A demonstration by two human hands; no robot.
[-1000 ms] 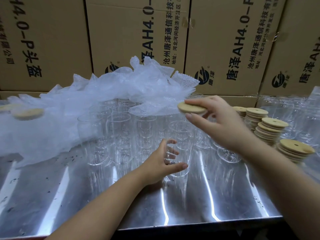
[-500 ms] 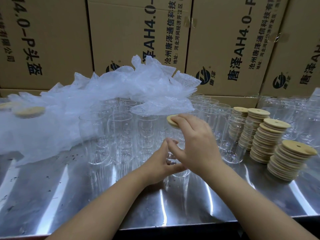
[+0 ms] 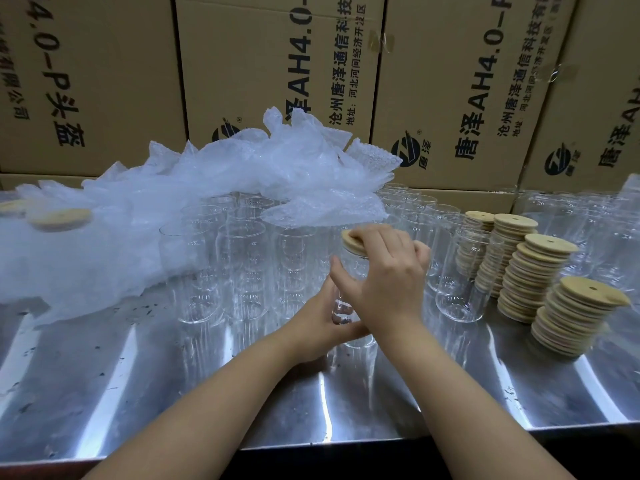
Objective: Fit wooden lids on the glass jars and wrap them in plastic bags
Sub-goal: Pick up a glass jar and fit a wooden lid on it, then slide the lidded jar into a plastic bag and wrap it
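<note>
A clear glass jar [image 3: 349,271] stands on the steel table [image 3: 173,375] in front of me. My left hand [image 3: 317,327] grips its lower part from the left. A round wooden lid [image 3: 351,242] lies on the jar's mouth, and my right hand [image 3: 381,275] covers it from above with fingers curled over its rim. Most of the lid and jar are hidden by my hands. Several more open glass jars [image 3: 239,265] stand behind and to the left. Stacks of wooden lids [image 3: 540,271] rise at the right.
A heap of clear plastic bags [image 3: 214,188] lies over the jars at the back left, with a wrapped lidded jar [image 3: 60,218] on the far left. Cardboard boxes [image 3: 277,71] wall off the back. More jars [image 3: 457,271] stand beside the lid stacks.
My right hand carried the lid from the upper right down onto the jar's mouth. My left hand closed round the jar, which stays in place.
</note>
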